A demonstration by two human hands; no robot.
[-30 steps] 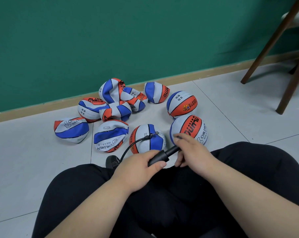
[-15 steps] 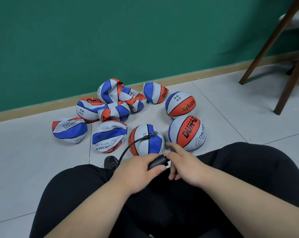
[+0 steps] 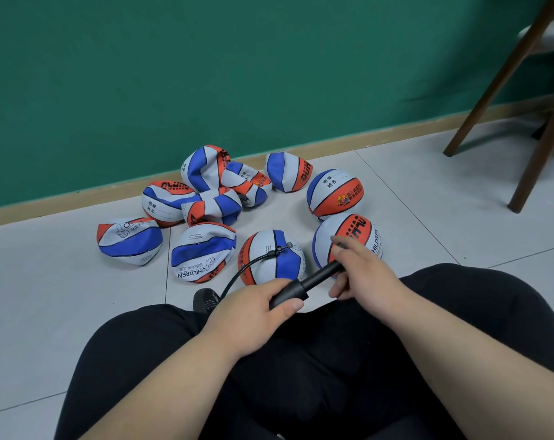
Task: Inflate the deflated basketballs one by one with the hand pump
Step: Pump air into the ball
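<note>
Left hand [image 3: 256,315] grips the light, stiff hand pump [image 3: 304,285] by its barrel; right hand [image 3: 361,274] holds its handle; the basketball [image 3: 269,262] ahead probably gives softly.

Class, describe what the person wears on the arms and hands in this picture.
The left hand and right hand are bare: no gloves, rings, watch or bracelet show. No sleeves show either, right up to the picture's edge.
</note>
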